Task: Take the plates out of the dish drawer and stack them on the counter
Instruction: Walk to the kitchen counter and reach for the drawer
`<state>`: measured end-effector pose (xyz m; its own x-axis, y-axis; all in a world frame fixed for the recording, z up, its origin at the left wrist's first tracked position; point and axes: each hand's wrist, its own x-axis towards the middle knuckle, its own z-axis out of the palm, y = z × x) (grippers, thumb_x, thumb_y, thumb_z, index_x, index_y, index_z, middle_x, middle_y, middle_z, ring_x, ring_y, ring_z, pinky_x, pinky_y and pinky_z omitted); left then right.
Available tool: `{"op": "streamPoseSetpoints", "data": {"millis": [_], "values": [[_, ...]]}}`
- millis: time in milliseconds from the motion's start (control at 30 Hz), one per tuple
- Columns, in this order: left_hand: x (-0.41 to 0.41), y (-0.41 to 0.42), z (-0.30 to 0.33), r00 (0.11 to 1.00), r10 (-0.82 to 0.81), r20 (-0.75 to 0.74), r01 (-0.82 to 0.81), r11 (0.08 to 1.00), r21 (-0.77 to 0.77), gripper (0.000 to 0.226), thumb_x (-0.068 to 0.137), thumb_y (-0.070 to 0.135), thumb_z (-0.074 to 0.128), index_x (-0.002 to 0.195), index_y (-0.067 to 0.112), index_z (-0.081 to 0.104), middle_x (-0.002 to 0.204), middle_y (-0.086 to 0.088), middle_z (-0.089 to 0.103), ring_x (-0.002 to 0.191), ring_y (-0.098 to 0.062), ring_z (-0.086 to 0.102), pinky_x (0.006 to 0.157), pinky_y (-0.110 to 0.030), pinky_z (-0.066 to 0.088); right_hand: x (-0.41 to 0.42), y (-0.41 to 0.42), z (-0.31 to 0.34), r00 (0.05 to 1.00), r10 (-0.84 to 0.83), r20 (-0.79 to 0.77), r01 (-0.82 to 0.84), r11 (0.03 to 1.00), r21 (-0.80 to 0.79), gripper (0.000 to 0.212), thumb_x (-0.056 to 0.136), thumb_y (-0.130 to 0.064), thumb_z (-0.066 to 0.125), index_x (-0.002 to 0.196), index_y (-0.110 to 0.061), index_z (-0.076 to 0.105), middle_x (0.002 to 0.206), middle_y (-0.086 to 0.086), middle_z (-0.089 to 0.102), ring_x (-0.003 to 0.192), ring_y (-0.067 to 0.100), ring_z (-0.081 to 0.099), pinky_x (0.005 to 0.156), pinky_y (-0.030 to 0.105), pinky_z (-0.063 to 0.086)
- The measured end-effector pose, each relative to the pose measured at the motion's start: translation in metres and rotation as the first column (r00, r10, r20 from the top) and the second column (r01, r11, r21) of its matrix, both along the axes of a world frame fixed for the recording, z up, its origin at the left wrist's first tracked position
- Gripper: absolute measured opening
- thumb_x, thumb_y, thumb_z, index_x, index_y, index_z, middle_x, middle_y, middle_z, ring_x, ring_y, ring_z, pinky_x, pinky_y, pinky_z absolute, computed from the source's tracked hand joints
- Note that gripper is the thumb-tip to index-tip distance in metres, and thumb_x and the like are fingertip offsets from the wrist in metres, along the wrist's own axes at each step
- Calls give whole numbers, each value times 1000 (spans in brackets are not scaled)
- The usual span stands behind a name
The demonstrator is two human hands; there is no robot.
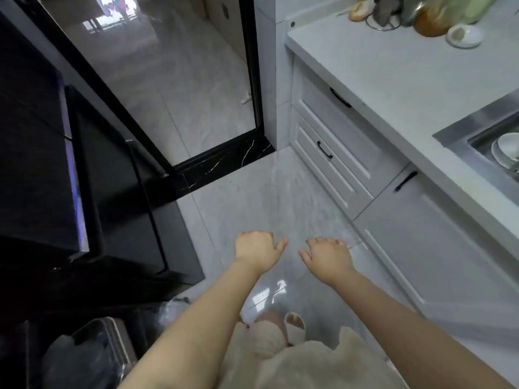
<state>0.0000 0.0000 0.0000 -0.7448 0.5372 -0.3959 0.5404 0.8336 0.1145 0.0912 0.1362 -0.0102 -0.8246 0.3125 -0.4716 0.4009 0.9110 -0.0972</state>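
Observation:
My left hand [257, 248] and my right hand [327, 255] reach out side by side over the grey floor tiles, palms down, fingers loosely curled, holding nothing. To the right stand white cabinets under a pale counter [393, 71]. Two drawers sit one above the other, the upper drawer [334, 108] and the lower drawer [331, 164], both closed, each with a black handle. A closed cabinet door [438, 248] follows nearer to me. No plates from a drawer are visible. White dishes [505, 148] lie in the steel sink at the right edge.
A small white dish [464, 35], a jar and other items crowd the counter's far end. A black fridge [56, 164] fills the left side, with a dark bin [92, 352] at bottom left. A doorway with a black threshold [224, 161] opens ahead.

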Motion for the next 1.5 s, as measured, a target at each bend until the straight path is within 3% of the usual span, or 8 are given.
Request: {"op": "streamPoseSetpoints", "data": {"millis": [200, 433, 633, 900, 1233, 1500], "values": [[-22, -4, -4, 1000, -2, -4, 2, 998, -58, 59, 93, 58, 27, 87, 13, 64, 91, -8, 70, 87, -28, 63, 81, -36, 38, -26, 6, -7, 999, 54, -4, -54, 999, 3, 45, 95, -45, 34, 121, -15, 54, 122, 6, 62, 115, 26, 54, 96, 40, 37], [-71, -8, -9, 1000, -24, 12, 25, 995, -97, 61, 94, 58, 24, 83, 13, 63, 88, -7, 69, 85, -28, 62, 82, -37, 38, -68, 11, -8, 999, 49, -9, -48, 998, 46, 45, 95, -47, 34, 121, -15, 54, 119, 6, 64, 110, 27, 56, 93, 40, 39], [-122, -12, -12, 998, -15, 64, 22, 994, -111, 55, 93, 60, 26, 81, 16, 58, 88, -4, 68, 84, -24, 61, 72, -35, 36, -118, 10, -4, 1000, -1, 9, 1, 999, 35, 46, 95, -47, 32, 120, -15, 53, 118, 7, 64, 109, 27, 57, 92, 40, 40], [-181, -15, -14, 995, 7, 100, 7, 990, -140, 56, 91, 60, 32, 113, 17, 61, 109, -3, 67, 100, -24, 61, 83, -36, 42, -184, 0, -1, 999, -42, 5, 43, 999, -31, 53, 95, -51, 32, 129, -13, 48, 123, 10, 62, 112, 28, 56, 91, 41, 44], [-235, -3, -9, 989, 123, 79, -114, 987, -110, 55, 90, 61, 35, 109, 17, 62, 106, -3, 68, 99, -25, 62, 83, -36, 39, -253, 20, -3, 996, 86, 3, -86, 996, -2, 53, 94, -51, 34, 127, -14, 50, 122, 9, 62, 111, 29, 57, 89, 40, 44], [-281, 36, -4, 970, 212, 119, -199, 973, -113, 54, 90, 59, 35, 114, 18, 61, 110, -3, 67, 103, -26, 61, 83, -36, 42, -307, 65, -8, 989, 145, -22, -146, 987, -69, 53, 93, -51, 34, 129, -14, 48, 122, 9, 62, 111, 28, 58, 88, 39, 45]]}}
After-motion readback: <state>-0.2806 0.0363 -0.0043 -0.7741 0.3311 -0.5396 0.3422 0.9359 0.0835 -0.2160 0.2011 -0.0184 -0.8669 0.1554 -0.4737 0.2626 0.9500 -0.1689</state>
